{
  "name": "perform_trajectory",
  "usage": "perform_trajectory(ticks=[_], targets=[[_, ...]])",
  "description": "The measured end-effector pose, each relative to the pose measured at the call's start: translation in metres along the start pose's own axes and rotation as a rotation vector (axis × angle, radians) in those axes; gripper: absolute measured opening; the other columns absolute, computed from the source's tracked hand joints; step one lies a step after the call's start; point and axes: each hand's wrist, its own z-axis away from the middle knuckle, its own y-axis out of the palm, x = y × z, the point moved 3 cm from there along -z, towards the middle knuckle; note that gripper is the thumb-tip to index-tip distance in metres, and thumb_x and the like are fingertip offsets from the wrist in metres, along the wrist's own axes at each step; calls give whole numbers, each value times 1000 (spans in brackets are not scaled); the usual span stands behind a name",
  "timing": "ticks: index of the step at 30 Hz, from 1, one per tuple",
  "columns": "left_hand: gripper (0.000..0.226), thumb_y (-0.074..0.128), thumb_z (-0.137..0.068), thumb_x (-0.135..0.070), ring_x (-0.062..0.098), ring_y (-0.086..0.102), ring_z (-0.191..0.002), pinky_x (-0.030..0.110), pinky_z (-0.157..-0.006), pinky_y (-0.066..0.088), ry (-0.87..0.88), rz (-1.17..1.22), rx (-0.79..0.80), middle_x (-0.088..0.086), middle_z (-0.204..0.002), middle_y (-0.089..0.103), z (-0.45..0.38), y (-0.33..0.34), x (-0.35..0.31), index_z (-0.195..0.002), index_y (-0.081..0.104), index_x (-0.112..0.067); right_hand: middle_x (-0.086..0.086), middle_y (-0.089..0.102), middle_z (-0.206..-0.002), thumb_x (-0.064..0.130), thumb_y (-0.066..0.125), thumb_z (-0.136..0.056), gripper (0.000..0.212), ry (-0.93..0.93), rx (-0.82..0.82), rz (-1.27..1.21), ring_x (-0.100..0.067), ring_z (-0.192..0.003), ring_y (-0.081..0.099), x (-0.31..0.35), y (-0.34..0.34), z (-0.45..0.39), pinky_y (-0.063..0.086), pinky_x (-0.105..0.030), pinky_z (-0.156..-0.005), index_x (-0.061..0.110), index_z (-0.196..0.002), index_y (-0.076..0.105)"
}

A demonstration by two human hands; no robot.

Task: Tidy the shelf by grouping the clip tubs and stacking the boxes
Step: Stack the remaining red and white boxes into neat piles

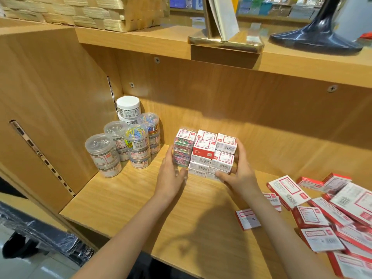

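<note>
A wooden shelf fills the view, with a wood wall on its left and a wood back. Close by, on the right, lies a messy heap of flat red and white boxes, some leaning on each other, and one small box lies flat alone just left of the heap. Two bare arms reach in from the bottom. In the middle of the shelf stands a neat block of small boxes, stacked in rows. The left hand grips the left side of the block, where clear boxes full of colored clips sit in a pile. The right hand grips the right side, with its thumb low at the front and its fingers curled round the far edge of the white boxes. Farther back, in the left corner, the clip tubs stand close together in short stacks. Most are clear, two hold bright colored clips, and one at the back has a white lid. Up on the top board sit a woven basket, a gold stand and a black base.
</note>
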Motion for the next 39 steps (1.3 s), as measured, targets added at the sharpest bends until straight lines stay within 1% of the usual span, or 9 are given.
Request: perform_trajectory(ticks=[3, 6, 14, 19, 25, 32, 34, 36, 39], targets=[[82, 65, -77, -6, 16, 56, -105, 38, -93, 47, 0, -3, -23, 0, -119, 57, -3, -2, 4, -142, 21, -32, 7, 50, -131, 18, 79, -63, 106, -11, 19, 5, -14, -123, 46, 2, 4, -2, 44, -47, -100, 46, -141, 13], [81, 65, -78, -8, 17, 52, -114, 43, -97, 44, 7, -6, -43, -1, -122, 56, -5, -6, 6, -141, 21, -33, 6, 49, -133, 23, 78, -61, 106, -13, 25, 12, -15, -124, 45, 5, 10, -4, 44, -47, -99, 49, -139, 12], [71, 63, -82, -13, 20, 49, -118, 42, -99, 42, -44, -75, -142, 3, -131, 50, -4, -18, 19, -142, 24, -20, 2, 49, -132, 13, 82, -63, 114, 9, 30, 50, -19, -121, 48, 12, 36, -15, 45, -48, -96, 57, -136, 6], [67, 58, -82, -4, 23, 43, -126, 46, -104, 37, -60, -75, -178, 10, -136, 45, 2, -28, 29, -140, 26, -9, 4, 49, -132, 12, 82, -62, 116, 19, 24, 68, -19, -120, 51, 20, 50, -21, 47, -47, -94, 59, -133, 4], [72, 57, -80, -7, 20, 38, -131, 44, -105, 36, -8, -146, -110, 7, -142, 38, 0, -27, 25, -143, 23, -13, 3, 49, -132, 11, 83, -61, 119, 30, 30, 67, -20, -119, 52, 19, 50, -21, 46, -48, -95, 60, -133, 3], [74, 55, -80, -5, 25, 36, -132, 45, -106, 35, -2, -123, -77, 12, -144, 32, 9, -31, 21, -145, 20, -9, 3, 46, -135, 14, 81, -64, 116, 32, 87, 63, -22, -119, 52, 25, 47, -17, 46, -49, -96, 59, -134, 1], [74, 53, -78, -12, 24, 36, -132, 45, -107, 35, 21, -114, -54, 11, -144, 34, 10, -31, 18, -145, 21, -9, 4, 42, -137, 18, 80, -68, 109, 17, 94, 104, -18, -121, 49, 31, 38, -13, 44, -46, -98, 49, -140, 5], [74, 56, -80, -8, 22, 36, -132, 43, -108, 34, 23, -109, -21, 9, -144, 33, 10, -32, 16, -145, 20, -11, 5, 44, -128, 23, 75, -74, 86, -89, 29, 248, -11, -116, 46, 45, 25, -9, 42, -37, -99, 28, -143, 24], [73, 57, -81, 0, 21, 42, -127, 39, -106, 36, 5, -124, -30, 9, -139, 38, 8, -37, 15, -144, 23, -11, 1, 48, -120, 22, 67, -82, 49, -312, -42, 376, -15, -110, 44, 82, 21, -6, 31, -18, -94, 12, -126, 49]])
